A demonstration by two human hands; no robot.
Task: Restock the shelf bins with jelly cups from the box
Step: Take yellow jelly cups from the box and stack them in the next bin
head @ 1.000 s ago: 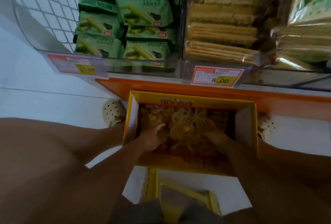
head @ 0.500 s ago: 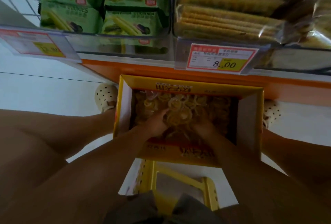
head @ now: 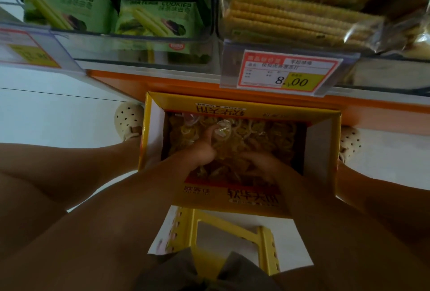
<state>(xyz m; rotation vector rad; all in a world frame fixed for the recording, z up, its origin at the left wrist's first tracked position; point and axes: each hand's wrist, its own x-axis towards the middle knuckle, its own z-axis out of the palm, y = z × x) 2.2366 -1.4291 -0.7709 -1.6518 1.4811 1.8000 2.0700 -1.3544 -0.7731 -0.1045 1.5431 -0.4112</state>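
Fingers point(head: 210, 131) of the left hand point(head: 200, 151), seen just past the yellow stool point(head: 264, 241) nearest the camera, are curled round a cluster of jelly cups point(head: 267, 131), thumb laid over the top. Right hand point(head: 263, 165) sits just beside it, fingers dug down into the pile; too dim to tell whether they have closed on anything. Both hands are inside the box point(head: 322, 151), an open yellow carton on the floor between two pale perforated shoes point(head: 129, 118). Its flaps are up and loose clear cups cover what shows of the bottom, jumbled, rims at all angles. Step in hand looks like gathering a load. Best done by cupping the two hands together under the heap, not pinching from above, since the slick cups are likely to spill on the lift. Keep the load modest and clear the far flap before rising. Farther off, the orange shelf edge point(head: 186, 81) runs across with a price tag point(head: 286, 73) reading 8.00. Above it, a clear bin at left holds green matcha cookie packs point(head: 162, 18), stacked full. The bin to the right holds bagged ridged crackers point(head: 290, 11). No bin for jelly cups is in view.
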